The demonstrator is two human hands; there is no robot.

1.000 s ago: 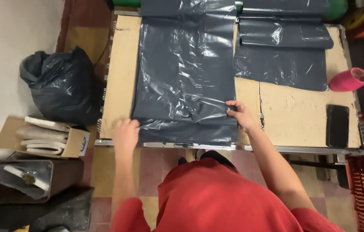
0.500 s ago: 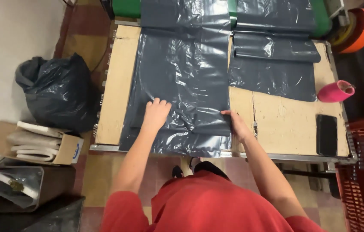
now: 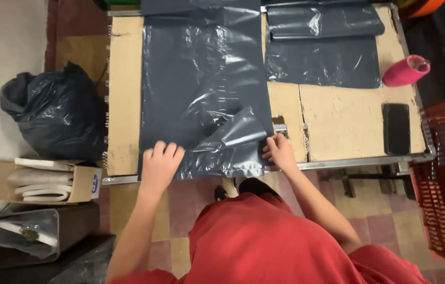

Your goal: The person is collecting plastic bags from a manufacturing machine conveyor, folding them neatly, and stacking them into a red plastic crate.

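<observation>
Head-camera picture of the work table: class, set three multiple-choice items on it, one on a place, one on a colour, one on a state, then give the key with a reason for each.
1. Where does the flat black phone lie?
A. on the table's right part, below the pink roll
B. in the red crate
C. on the floor by the cardboard box

2. What colour is the roll near the table's right edge?
A. green
B. pink
C. white

3. How does the near right corner of the grey plastic sheet lie?
A. flat
B. lifted and folded over
C. cut off

Key: 1 A, it rests on the brown board right of the sheets. 2 B, it is plainly pink. 3 B, the right hand grips the raised flap while the left hand presses the sheet flat.
</observation>
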